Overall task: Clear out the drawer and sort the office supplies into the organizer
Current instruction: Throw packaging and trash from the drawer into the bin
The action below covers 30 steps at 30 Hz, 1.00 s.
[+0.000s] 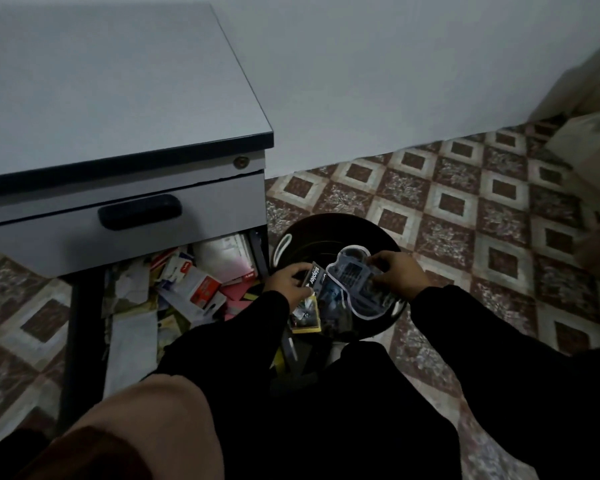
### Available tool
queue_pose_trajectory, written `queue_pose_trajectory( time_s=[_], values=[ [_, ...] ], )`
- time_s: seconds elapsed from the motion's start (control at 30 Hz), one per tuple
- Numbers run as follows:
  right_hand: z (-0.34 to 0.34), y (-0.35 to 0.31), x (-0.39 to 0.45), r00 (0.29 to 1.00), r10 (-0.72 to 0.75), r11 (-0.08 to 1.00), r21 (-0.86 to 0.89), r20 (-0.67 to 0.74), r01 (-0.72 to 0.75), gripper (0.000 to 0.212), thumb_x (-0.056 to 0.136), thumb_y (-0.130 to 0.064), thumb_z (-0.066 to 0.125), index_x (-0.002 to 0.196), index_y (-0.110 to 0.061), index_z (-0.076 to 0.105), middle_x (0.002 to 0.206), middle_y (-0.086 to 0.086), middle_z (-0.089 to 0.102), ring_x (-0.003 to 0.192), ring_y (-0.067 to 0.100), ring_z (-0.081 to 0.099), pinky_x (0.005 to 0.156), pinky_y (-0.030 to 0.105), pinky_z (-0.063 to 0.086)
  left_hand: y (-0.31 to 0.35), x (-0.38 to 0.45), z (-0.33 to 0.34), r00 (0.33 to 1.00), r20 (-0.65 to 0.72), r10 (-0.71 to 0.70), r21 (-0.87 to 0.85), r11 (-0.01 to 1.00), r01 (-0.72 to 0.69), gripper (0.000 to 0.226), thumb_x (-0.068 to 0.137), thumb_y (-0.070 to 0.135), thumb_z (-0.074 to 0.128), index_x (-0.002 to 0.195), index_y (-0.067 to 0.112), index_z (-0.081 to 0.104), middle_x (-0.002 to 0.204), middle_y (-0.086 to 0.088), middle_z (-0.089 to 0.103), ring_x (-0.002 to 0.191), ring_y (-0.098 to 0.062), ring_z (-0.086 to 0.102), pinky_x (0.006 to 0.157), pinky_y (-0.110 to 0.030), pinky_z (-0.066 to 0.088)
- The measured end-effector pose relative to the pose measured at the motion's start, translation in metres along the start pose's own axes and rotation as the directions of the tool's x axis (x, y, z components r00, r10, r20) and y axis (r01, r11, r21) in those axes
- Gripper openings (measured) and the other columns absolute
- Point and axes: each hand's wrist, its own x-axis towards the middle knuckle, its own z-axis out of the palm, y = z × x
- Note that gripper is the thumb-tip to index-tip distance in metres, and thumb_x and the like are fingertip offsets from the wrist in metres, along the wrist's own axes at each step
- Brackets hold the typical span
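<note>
Nearest to us, our black sleeves [361, 393] reach forward over our lap. Our left hand [289, 283] pinches the dark card end of a stapler package [347, 287], thumb on top by the printed word "stapler". Our right hand [397, 270] grips the opposite edge of the same package, fingers curled over its clear plastic blister. We hold it tilted above a round black bin [326, 230] that stands on the floor, with a white cord loop [282, 244] hanging at its left rim. Just under our left hand sits a small yellow-edged packet [305, 317]; what it holds is too dim to tell.

To the left, the lower drawer [84, 306] stands pulled open, crowded with supplies: a red and white box [201, 289], pink notes [238, 292], white papers [222, 252] and torn scraps. Above it, the upper drawer [118, 233] is closed, its black handle [140, 211] facing us, and a round lock [241, 162] sits by the corner. The grey tabletop [101, 81] lies beyond, and patterned floor tiles [465, 209] run to the pale wall [395, 64].
</note>
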Motion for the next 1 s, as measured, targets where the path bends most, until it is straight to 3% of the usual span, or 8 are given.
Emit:
queue_pose_trajectory(
  time_s=[0.27, 0.4, 0.6, 0.67, 0.73, 0.8, 0.87, 1.0],
  values=[
    [0.011, 0.003, 0.022, 0.997, 0.013, 0.998, 0.056, 0.078, -0.018, 0.034, 0.088, -0.009, 0.062, 0.121, -0.011, 0.054, 0.122, 0.009, 0.057, 0.108, 0.024, 0.055, 0.079, 0.027, 0.04, 0.007, 0.035, -0.001, 0.995, -0.089, -0.038, 0.009, 0.999, 0.039, 0.05, 0.092, 0.017, 0.06, 0.139, 0.021, 0.043, 0.142, -0.01, 0.043, 0.127, -0.027, 0.046, 0.1, -0.037, 0.044],
    [0.015, -0.003, 0.023, 0.998, 0.0, 0.995, 0.1, 0.055, -0.005, 0.034, 0.084, -0.009, 0.066, 0.117, -0.013, 0.058, 0.122, 0.007, 0.058, 0.112, 0.023, 0.053, 0.088, 0.028, 0.041, 0.005, 0.035, -0.009, 0.989, -0.142, -0.051, -0.024, 0.999, 0.048, 0.042, 0.091, 0.016, 0.06, 0.131, 0.015, 0.05, 0.128, -0.012, 0.054, 0.11, -0.03, 0.057, 0.086, -0.032, 0.046],
    [0.026, -0.039, 0.004, 0.986, -0.151, 0.967, 0.216, 0.066, 0.134, 0.023, 0.081, -0.005, 0.068, 0.103, -0.009, 0.061, 0.104, 0.009, 0.063, 0.099, 0.021, 0.058, 0.08, 0.025, 0.042, -0.007, 0.006, -0.04, 0.979, -0.202, 0.018, -0.076, 0.997, -0.034, 0.031, 0.087, 0.007, 0.062, 0.118, 0.007, 0.059, 0.104, -0.019, 0.064, 0.087, -0.022, 0.058, 0.069, -0.025, 0.046],
    [0.031, -0.057, -0.005, 0.974, -0.214, 0.95, 0.248, 0.071, 0.191, 0.021, 0.079, -0.003, 0.069, 0.098, -0.009, 0.062, 0.096, 0.003, 0.061, 0.091, 0.015, 0.056, 0.077, 0.021, 0.04, -0.014, -0.012, -0.056, 0.979, -0.204, 0.017, -0.138, 0.989, -0.046, 0.029, 0.085, 0.002, 0.062, 0.114, 0.007, 0.06, 0.085, -0.011, 0.061, 0.081, -0.02, 0.057, 0.055, -0.015, 0.045],
    [0.04, -0.077, -0.015, 0.962, -0.26, 0.927, 0.302, 0.087, 0.223, 0.024, 0.076, 0.001, 0.07, 0.098, -0.007, 0.063, 0.088, -0.002, 0.06, 0.08, 0.009, 0.054, 0.066, 0.015, 0.04, -0.025, -0.031, -0.077, 0.975, -0.22, 0.029, -0.191, 0.979, -0.072, 0.028, 0.077, 0.005, 0.069, 0.102, 0.013, 0.061, 0.07, -0.001, 0.055, 0.068, -0.015, 0.053, 0.051, -0.015, 0.043],
    [0.052, -0.094, -0.025, 0.948, -0.299, 0.9, 0.364, 0.114, 0.24, 0.026, 0.075, 0.005, 0.07, 0.099, -0.003, 0.063, 0.082, -0.002, 0.06, 0.071, 0.004, 0.055, 0.058, 0.007, 0.041, -0.04, -0.05, -0.098, 0.97, -0.24, 0.035, -0.189, 0.978, -0.082, 0.027, 0.073, 0.01, 0.071, 0.096, 0.017, 0.059, 0.07, 0.001, 0.055, 0.061, -0.01, 0.053, 0.053, -0.019, 0.042],
    [0.066, -0.111, -0.034, 0.929, -0.343, 0.885, 0.379, 0.14, 0.269, 0.026, 0.075, 0.008, 0.068, 0.098, -0.002, 0.062, 0.08, -0.002, 0.06, 0.068, -0.001, 0.055, 0.059, 0.004, 0.041, -0.057, -0.067, -0.119, 0.963, -0.266, 0.034, -0.156, 0.985, -0.078, 0.026, 0.083, 0.001, 0.066, 0.106, 0.012, 0.058, 0.076, -0.001, 0.055, 0.063, -0.007, 0.053, 0.05, -0.014, 0.042],
    [0.094, -0.136, -0.043, 0.896, -0.406, 0.868, 0.383, 0.18, 0.316, 0.033, 0.076, 0.008, 0.067, 0.079, -0.023, 0.057, 0.075, -0.004, 0.058, 0.067, 0.009, 0.054, 0.066, 0.025, 0.048, -0.09, -0.092, -0.156, 0.931, -0.363, 0.022, -0.119, 0.991, -0.07, 0.034, 0.085, -0.004, 0.06, 0.118, 0.003, 0.055, 0.088, -0.009, 0.054, 0.073, -0.014, 0.051, 0.054, -0.009, 0.041]
  ],
)
